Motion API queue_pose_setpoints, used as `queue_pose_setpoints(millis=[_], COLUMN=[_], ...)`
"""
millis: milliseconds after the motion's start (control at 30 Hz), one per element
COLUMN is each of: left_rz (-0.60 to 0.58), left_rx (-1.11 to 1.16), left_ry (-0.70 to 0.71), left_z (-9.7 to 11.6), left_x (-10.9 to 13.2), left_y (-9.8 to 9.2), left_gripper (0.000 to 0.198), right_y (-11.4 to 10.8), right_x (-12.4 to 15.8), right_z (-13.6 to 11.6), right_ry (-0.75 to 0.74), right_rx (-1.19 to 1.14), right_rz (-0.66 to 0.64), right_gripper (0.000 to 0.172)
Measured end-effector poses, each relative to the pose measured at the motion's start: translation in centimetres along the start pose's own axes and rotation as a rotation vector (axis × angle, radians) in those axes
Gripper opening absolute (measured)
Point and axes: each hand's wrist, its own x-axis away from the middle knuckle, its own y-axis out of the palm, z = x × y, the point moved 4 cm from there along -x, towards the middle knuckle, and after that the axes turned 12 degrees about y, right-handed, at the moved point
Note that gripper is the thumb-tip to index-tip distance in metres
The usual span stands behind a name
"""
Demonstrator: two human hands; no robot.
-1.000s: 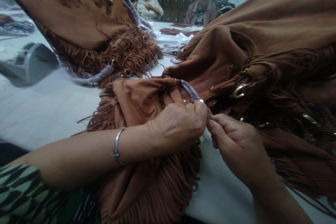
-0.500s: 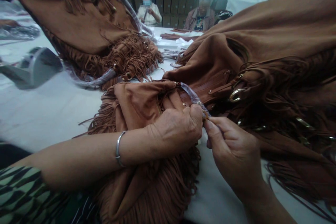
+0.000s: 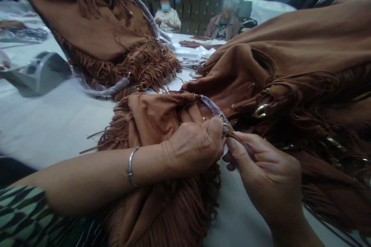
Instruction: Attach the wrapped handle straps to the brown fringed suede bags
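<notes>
A brown fringed suede handbag [image 3: 153,114] lies on the table before me, its handle [image 3: 213,104] wrapped in clear plastic. My left hand [image 3: 197,142], a silver bangle on its wrist, is closed at the handle's end by a gold metal ring [image 3: 227,126]. Its fingertips are hidden, so exactly what they grip there does not show. Just right of the ring, my right hand [image 3: 265,170] pinches a thin brown leather strap [image 3: 235,136] between thumb and forefinger. The two hands nearly touch.
More brown fringed bags [image 3: 304,34] are piled at the right, and another bag [image 3: 95,31] stands at the back left. A grey tape dispenser [image 3: 43,75] sits on the white table [image 3: 58,123]. People [image 3: 168,17] sit across the table, with stacked cartons behind.
My right hand has shifted slightly right and away from my left hand, and more of the ring and thin strap shows. My left hand stays almost in place.
</notes>
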Motion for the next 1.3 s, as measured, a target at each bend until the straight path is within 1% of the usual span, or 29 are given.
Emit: queue_pose_setpoints(millis=[133, 233, 367, 433, 500, 667, 733, 867, 967, 1100, 1167, 1233, 1300], left_rz=[-0.005, -0.013, -0.024, -0.039, -0.055, -0.069, -0.067, -0.045, -0.087, -0.204, -0.206, -0.181, -0.165], left_rx=[-0.012, 0.012, -0.021, -0.05, -0.073, -0.101, -0.128, -0.213, -0.124, 0.037, 0.082, 0.099, 0.085], left_ry=[0.064, 0.06, 0.053, 0.045, 0.05, 0.037, 0.057, 0.116, 0.164, 0.236, 0.231, 0.214, 0.223], left_z=[0.0, 0.0, 0.0, 0.0, 0.0, 0.2, 0.4, 0.4, 0.0, -0.6, -0.7, -0.7, -0.4], left_x=[-0.2, -0.3, -0.3, -0.3, -0.3, -0.3, -0.3, -0.4, -0.5, -0.6, -0.7, -0.8, -0.8], left_y=[0.1, 0.1, 0.2, 0.4, 0.6, 0.6, 0.5, -0.1, -0.3, 0.0, 0.1, 0.2, 0.3], left_gripper=[0.018, 0.019, 0.018, 0.017, 0.017, 0.018, 0.018, 0.015, 0.009, 0.014, 0.018, 0.021, 0.02], right_y=[-0.1, -0.2, 0.2, 0.3, 0.3, 0.1, 0.0, 0.0, -0.2, -0.6, -0.9, -1.4, -1.6], right_x=[0.4, 0.7, 0.8, 0.7, 0.6, 0.6, 0.5, 0.1, -0.3, -0.7, -1.0, -1.4, -1.7], right_z=[-0.8, -1.3, -1.5, -1.4, -1.2, -1.1, -0.9, -0.4, -0.1, 0.2, 0.4, 0.6, 0.6], right_ry=[-0.148, -0.248, -0.3, -0.295, -0.275, -0.211, -0.154, -0.053, -0.045, -0.111, -0.108, -0.053, -0.004], right_rx=[0.212, 0.276, 0.343, 0.371, 0.365, 0.276, 0.223, 0.104, 0.138, 0.202, 0.172, 0.15, 0.182], right_rz=[0.006, 0.05, 0.044, 0.033, 0.048, 0.103, 0.09, 0.022, -0.009, -0.049, -0.07, -0.078, -0.14], right_gripper=[0.018, 0.018, 0.023, 0.023, 0.021, 0.019, 0.02, 0.019, 0.019, 0.018, 0.018, 0.021, 0.024])
